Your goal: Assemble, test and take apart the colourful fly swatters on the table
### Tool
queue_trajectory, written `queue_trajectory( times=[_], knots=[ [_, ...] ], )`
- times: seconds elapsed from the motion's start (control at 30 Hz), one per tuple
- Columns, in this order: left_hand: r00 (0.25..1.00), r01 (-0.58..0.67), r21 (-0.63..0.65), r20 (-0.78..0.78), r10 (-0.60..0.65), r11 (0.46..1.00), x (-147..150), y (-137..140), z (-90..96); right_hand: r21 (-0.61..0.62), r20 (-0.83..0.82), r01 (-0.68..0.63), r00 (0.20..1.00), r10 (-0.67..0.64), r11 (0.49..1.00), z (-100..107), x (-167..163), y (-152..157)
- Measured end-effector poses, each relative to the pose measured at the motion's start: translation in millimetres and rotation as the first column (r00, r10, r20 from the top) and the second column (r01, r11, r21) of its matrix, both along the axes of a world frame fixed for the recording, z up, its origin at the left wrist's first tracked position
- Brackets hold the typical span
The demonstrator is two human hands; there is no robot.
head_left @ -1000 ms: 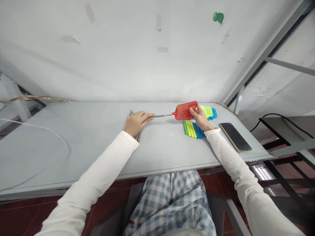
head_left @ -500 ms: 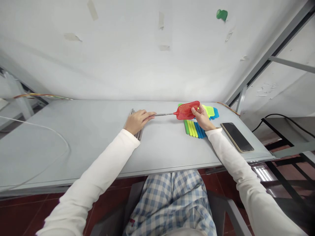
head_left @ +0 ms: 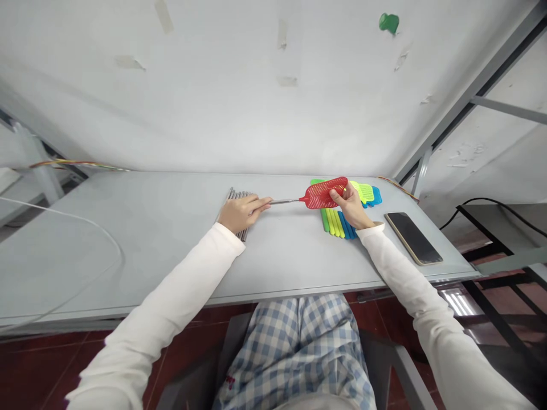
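Held level above the table is a fly swatter with a red perforated head point(head_left: 319, 193) and a thin metal rod point(head_left: 284, 201). My left hand point(head_left: 243, 212) is closed on the rod's left end, fingers pinched together. On the other side, my right hand point(head_left: 349, 204) grips the outer end of the red head, thumb on top. Beneath my left hand lie several metal rods point(head_left: 240, 194) side by side, partly covered. Green, yellow and blue plastic handles point(head_left: 336, 223) lie in a row below the red head. Yellow and blue swatter heads point(head_left: 365, 192) show behind my right hand.
A smartphone point(head_left: 413, 238) lies on the grey table point(head_left: 171, 239) to the right. A white cable point(head_left: 105, 230) curves over the left side. The wall point(head_left: 213, 114) stands along the back edge, with thin coloured wires point(head_left: 81, 164) at the left corner.
The view has shifted slightly. Both hands keep their hold on the red fly swatter, which stays nearly in place; slightly more of the metal rods shows beside my left hand.
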State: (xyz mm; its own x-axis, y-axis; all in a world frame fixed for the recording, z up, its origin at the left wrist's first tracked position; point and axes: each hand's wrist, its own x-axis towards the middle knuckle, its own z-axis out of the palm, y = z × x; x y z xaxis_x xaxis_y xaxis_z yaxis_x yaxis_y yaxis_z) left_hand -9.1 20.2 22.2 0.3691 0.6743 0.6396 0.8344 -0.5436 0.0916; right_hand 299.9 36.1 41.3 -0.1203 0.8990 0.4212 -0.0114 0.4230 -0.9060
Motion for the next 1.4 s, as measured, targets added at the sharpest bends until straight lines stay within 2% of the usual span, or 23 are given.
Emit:
queue_trajectory(
  times=[0.23, 0.43, 0.63, 0.8, 0.9, 1.0, 1.1, 1.2, 1.27, 1.33, 1.4],
  knots=[
    [0.998, -0.005, 0.008, -0.064, 0.005, 1.000, 4.1, -6.3, 2.7, -0.023, 0.001, -0.003, 1.000, 0.003, 1.000, -4.2, -5.0, -2.8],
    [0.997, -0.031, -0.076, -0.072, 0.025, 0.997, 8.3, -10.6, 6.5, -0.042, 0.042, 0.016, 0.999, -0.015, 0.999, -3.8, -8.2, -7.9],
    [0.999, -0.042, -0.155, -0.001, 0.042, 0.987, 10.0, -12.2, 6.4, -0.033, 0.076, 0.027, 0.997, -0.024, 0.999, -0.6, -9.0, -8.6],
    [0.995, 0.020, -0.255, 0.098, 0.005, 0.967, 8.8, -16.4, 15.1, -0.043, 0.078, -0.058, 0.995, 0.062, 0.997, 4.2, -5.9, -9.5],
    [0.987, -0.033, -0.402, 0.130, 0.093, 0.915, -9.7, -20.6, 24.3, -0.028, 0.091, -0.116, 0.989, 0.118, 0.993, 4.0, -0.1, -5.4],
    [0.926, -0.169, -0.540, 0.199, 0.320, 0.825, -51.4, -23.4, 24.3, -0.015, 0.156, -0.062, 0.986, 0.063, 0.998, -0.9, 7.2, 1.8],
    [0.840, -0.132, -0.660, 0.321, 0.437, 0.740, -103.7, -28.5, 14.2, 0.040, 0.273, 0.019, 0.962, -0.029, 0.999, -7.2, 11.2, 6.2],
    [0.753, -0.257, -0.725, 0.265, 0.603, 0.639, -143.0, -38.8, 2.9, 0.149, 0.390, 0.067, 0.913, -0.121, 0.987, -11.1, 10.4, 4.8],
    [0.715, -0.380, -0.713, 0.178, 0.676, 0.589, -155.5, -44.7, -2.7, 0.229, 0.458, 0.077, 0.871, -0.177, 0.971, -11.6, 8.8, 2.6],
    [0.710, -0.480, -0.645, 0.113, 0.695, 0.595, -158.4, -46.6, -7.5, 0.310, 0.536, 0.065, 0.812, -0.231, 0.949, -11.0, 8.0, 1.2],
    [0.749, -0.532, -0.530, 0.069, 0.659, 0.660, -154.6, -44.4, -11.8, 0.387, 0.631, 0.031, 0.720, -0.289, 0.922, -10.2, 8.2, 1.0]
  ],
)
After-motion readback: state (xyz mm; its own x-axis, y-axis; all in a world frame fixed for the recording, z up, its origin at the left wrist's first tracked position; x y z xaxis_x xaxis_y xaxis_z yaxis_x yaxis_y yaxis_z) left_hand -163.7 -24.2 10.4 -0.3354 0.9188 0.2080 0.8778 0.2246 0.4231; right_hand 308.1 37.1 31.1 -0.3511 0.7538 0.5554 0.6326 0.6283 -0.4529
